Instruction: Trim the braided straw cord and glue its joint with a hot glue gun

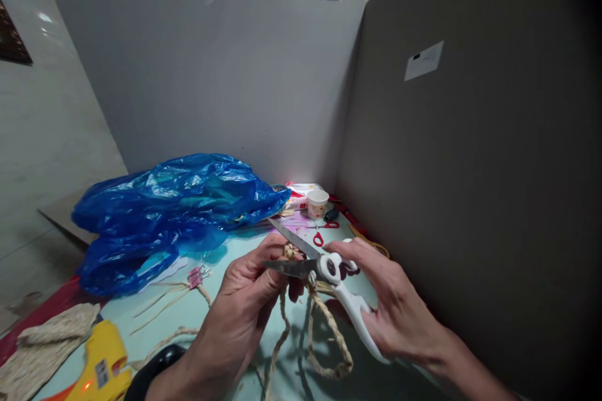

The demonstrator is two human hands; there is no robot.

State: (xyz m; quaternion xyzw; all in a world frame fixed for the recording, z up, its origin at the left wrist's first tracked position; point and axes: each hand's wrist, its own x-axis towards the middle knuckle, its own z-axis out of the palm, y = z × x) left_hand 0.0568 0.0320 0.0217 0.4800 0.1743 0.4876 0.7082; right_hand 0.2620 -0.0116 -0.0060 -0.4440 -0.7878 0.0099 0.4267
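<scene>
My right hand point(385, 301) is wrapped round the white handles of a pair of scissors point(350, 307). Their blades are spread and point left, on either side of a small knotted end of braided straw cord point(290, 252). Pinched in the fingers of my left hand point(249, 297) is that same knotted end. Below the hands a length of the cord hangs in a loop point(336, 338), and another strand drops beside it. Part of the cord is hidden behind my fingers and the scissors.
A blue plastic bag point(183, 200) fills the back left. On the left lie a yellow glue gun point(106, 357), woven straw point(51, 344) and a pink binder clip point(195, 277). Behind my hands are a paper cup point(317, 204) and red-handled scissors point(318, 239). Grey panels point(226, 75) enclose the table.
</scene>
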